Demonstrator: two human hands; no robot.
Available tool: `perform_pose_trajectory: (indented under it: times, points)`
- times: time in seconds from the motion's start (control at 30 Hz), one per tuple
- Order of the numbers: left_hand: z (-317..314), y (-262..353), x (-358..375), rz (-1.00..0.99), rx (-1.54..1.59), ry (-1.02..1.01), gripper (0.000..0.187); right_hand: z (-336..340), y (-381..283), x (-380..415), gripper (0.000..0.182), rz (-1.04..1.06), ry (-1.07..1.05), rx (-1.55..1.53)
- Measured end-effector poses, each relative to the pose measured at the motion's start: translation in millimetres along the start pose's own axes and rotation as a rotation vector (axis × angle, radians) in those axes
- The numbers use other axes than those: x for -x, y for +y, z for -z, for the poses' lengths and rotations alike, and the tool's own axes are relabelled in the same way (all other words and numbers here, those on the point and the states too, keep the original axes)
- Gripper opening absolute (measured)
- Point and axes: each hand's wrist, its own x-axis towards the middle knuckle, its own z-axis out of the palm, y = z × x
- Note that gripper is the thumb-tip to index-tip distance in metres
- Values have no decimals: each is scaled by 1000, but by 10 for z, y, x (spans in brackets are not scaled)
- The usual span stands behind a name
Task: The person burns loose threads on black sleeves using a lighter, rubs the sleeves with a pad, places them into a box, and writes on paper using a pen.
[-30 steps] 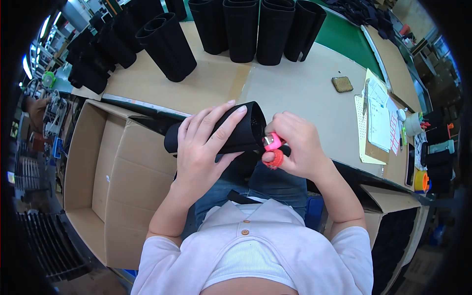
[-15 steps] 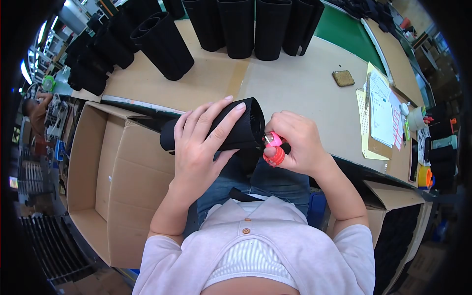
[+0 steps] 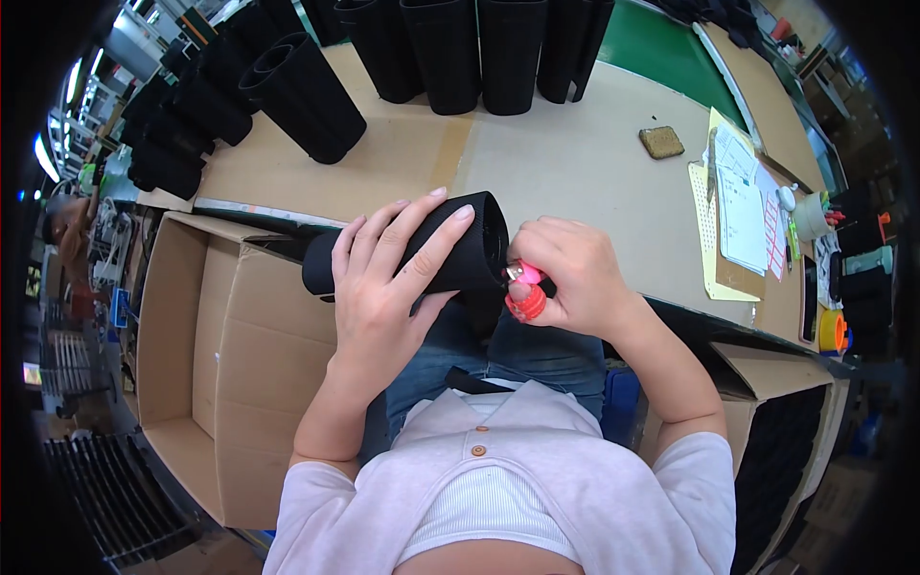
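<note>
My left hand point(image 3: 388, 264) is wrapped round a black fabric tube point(image 3: 465, 240), thumb below and fingers over the top. The tube lies on its side above my lap, its open end facing right. My right hand point(image 3: 575, 278) is closed on small pink-handled snips point(image 3: 524, 272), whose metal part touches the lower rim of that open end. Something red and ribbed point(image 3: 526, 303) is wrapped around my right thumb. My fingers hide the tips of the snips.
Several black tubes point(image 3: 441, 57) stand along the back of the table point(image 3: 565, 163). A brown block point(image 3: 661, 143) and papers point(image 3: 743, 216) lie at the right. An open cardboard box point(image 3: 278, 374) stands at the left. Another person point(image 3: 69, 230) is at the far left.
The tube and both hands have shifted slightly left in view, along with the surroundings. The snips stay at the tube's lower rim, and both hands keep their hold.
</note>
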Motion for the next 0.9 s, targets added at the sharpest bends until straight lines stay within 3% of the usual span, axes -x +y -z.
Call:
perform_pose_trajectory:
  times: [0.13,0.27,0.3,0.43,0.53,0.6,0.67,0.7,0.77,0.8,0.83,0.87,0.9]
  points:
    - [-50,-40,6,-30,5,2,71,6,-10,-88,18,57,32,19]
    - [-208,-185,123,538,1140,-84,71,24,7,-182,25,-385,179,-1124]
    - [-226,-203,123,535,1138,-63,71,8,5,-210,25,-370,163,-1121]
    - [-340,-153,152,846,1433,-124,75,-100,-40,-87,25,-512,190,-1520]
    - [-346,-138,146,837,1454,-66,73,-102,-29,-84,24,-521,177,-1518]
    - [-317,-166,92,809,1470,19,71,-91,-50,-28,19,-555,-127,-1292]
    - [-299,-271,87,733,1492,104,70,-100,44,88,17,-226,-671,-1147]
    - [-313,-340,110,683,1512,174,69,-54,-8,122,19,-341,-898,-1055]
    - [-366,-415,118,589,1554,309,68,-145,-77,302,16,-758,-709,-1155]
    - [-381,-408,100,565,1558,310,68,-221,4,368,16,-869,-521,-1541]
    - [-396,-394,87,526,1693,333,72,-287,74,426,17,-958,-299,-1926]
    - [-407,-378,76,486,1827,351,76,-313,68,484,17,-943,-294,-1920]
    - [-416,-372,67,442,1958,364,81,-344,57,534,13,-956,-79,-1965]
